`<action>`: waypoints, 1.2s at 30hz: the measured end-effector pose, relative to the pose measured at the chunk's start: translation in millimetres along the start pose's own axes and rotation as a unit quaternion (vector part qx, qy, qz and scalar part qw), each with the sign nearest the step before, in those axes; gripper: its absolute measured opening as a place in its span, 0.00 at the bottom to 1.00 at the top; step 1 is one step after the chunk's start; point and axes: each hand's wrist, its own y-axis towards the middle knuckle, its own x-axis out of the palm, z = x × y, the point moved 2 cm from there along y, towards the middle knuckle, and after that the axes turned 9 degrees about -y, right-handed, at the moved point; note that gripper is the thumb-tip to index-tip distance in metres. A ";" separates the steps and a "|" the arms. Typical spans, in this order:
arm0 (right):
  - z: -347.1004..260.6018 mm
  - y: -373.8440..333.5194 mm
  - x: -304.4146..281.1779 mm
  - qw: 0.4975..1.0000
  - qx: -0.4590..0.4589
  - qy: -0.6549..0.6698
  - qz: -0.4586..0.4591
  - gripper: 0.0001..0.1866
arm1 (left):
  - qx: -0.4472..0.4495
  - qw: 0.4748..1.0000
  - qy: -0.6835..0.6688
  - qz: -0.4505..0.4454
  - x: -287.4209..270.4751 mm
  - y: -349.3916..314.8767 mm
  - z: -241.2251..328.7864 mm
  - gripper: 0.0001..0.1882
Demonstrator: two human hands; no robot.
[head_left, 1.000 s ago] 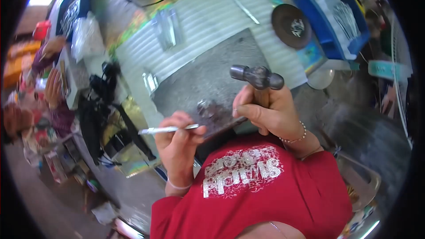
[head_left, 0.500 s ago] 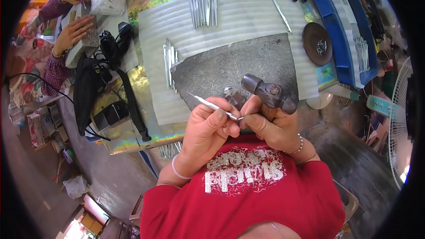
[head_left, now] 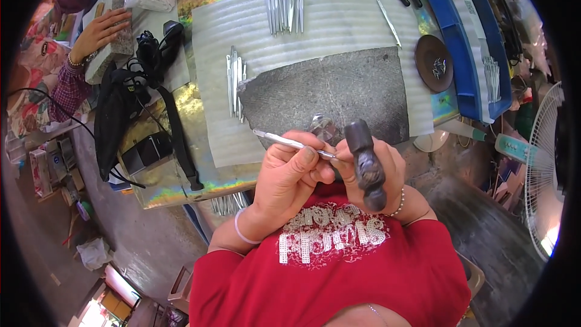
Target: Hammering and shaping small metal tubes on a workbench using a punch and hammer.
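The hammer, gripped in the right hand, has swung its head nearer; the left hand pinches the rod by the slab's near edge, right end meeting the right hand; fingers, not hammer, seem at work.

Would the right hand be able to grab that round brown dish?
Probably yes: the brown dish sits off to the right, with nothing tall between it and the right hand. But that hand is gripping a hammer, so it would likely need to put that down first.
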 end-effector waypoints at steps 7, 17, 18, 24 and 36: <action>16.0 -0.8 5.7 0.980 0.082 0.166 -0.066 0.17 | -0.011 1.000 -0.011 -0.017 -6.8 -9.0 5.5 0.09; 30.7 17.1 5.2 0.988 0.029 -0.061 -0.137 0.24 | 0.093 0.993 0.075 -0.017 -11.9 -12.5 34.4 0.06; 33.7 18.7 7.1 0.986 0.024 -0.052 -0.155 0.23 | 0.090 0.993 0.077 -0.017 -10.4 -11.7 34.0 0.06; 40.4 18.6 5.3 0.994 0.072 0.011 -0.083 0.19 | 0.122 0.969 0.214 -0.020 -5.3 -4.2 33.9 0.04; 55.6 -10.6 -7.4 0.976 0.181 0.097 -0.073 0.14 | 0.189 0.826 0.530 -0.016 2.7 15.8 22.0 0.04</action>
